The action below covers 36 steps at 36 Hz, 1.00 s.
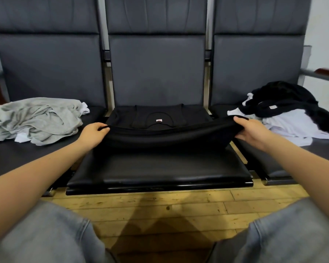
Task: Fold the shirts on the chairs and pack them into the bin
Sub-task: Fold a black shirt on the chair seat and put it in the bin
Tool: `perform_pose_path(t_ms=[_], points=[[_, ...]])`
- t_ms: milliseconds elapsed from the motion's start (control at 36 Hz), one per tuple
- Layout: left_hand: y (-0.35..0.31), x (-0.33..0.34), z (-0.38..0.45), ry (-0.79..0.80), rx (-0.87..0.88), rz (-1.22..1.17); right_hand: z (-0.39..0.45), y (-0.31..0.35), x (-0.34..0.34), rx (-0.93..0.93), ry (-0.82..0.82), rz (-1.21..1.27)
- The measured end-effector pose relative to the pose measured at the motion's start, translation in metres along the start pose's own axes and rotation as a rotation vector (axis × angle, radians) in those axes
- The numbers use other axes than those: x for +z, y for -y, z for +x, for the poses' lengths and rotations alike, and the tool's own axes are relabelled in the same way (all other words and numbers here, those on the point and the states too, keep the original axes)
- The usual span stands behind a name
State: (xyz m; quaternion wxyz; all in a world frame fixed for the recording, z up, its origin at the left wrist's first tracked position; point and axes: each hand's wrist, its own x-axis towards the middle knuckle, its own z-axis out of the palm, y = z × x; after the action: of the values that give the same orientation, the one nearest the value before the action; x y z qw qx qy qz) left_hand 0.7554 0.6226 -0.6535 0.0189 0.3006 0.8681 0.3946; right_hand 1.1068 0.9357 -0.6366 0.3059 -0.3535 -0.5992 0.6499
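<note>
A black shirt (160, 130) lies on the middle chair seat (160, 171), its collar with a small red-and-white label toward the backrest. My left hand (93, 134) pinches the shirt's lower hem at its left corner. My right hand (252, 130) grips the hem's right corner. The hem is lifted off the seat and stretched between both hands, above the flat upper part of the shirt. No bin is in view.
A heap of grey shirts (34, 120) with some white cloth covers the left seat. On the right seat, black shirts (289, 101) lie over white ones (292, 128). Three dark backrests stand behind. Wooden floor and my knees in grey jeans are below.
</note>
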Motion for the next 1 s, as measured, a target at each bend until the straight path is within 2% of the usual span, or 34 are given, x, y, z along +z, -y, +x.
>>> perform_pose_path(t_ms=[111,194,306,361,417,528,611,722,833,944,1000], points=[[-0.006,-0.001,-0.007,0.029,-0.189,-0.415,-0.008,0.0,0.007,0.017,0.003,0.095],[-0.008,-0.003,-0.012,0.092,-0.235,-0.516,-0.018,-0.004,0.014,0.025,0.048,0.004],[-0.008,-0.012,-0.027,0.045,-0.062,-0.13,-0.026,-0.012,0.016,0.036,0.078,-0.189],[-0.004,-0.014,-0.03,0.075,-0.016,-0.021,-0.032,-0.011,0.017,0.022,0.071,-0.244],[0.0,-0.018,-0.033,0.106,-0.018,0.047,-0.037,-0.012,0.016,0.015,0.072,-0.305],[0.008,-0.024,-0.039,0.269,-0.016,0.084,-0.047,-0.017,0.012,0.08,0.155,-0.346],[0.01,-0.029,-0.038,0.309,-0.023,0.073,-0.047,-0.016,0.013,0.041,0.121,-0.387],[0.008,-0.037,-0.024,0.276,-0.075,-0.083,-0.032,-0.005,0.02,-0.085,-0.058,-0.389],[0.002,-0.043,-0.008,0.161,-0.113,-0.226,-0.011,0.007,0.031,-0.122,-0.154,-0.231],[0.001,-0.042,0.02,-0.091,-0.06,-0.145,0.011,0.016,0.047,-0.046,-0.195,-0.153],[0.004,-0.039,0.037,-0.152,-0.058,-0.091,0.025,0.02,0.054,-0.01,-0.227,-0.098]])
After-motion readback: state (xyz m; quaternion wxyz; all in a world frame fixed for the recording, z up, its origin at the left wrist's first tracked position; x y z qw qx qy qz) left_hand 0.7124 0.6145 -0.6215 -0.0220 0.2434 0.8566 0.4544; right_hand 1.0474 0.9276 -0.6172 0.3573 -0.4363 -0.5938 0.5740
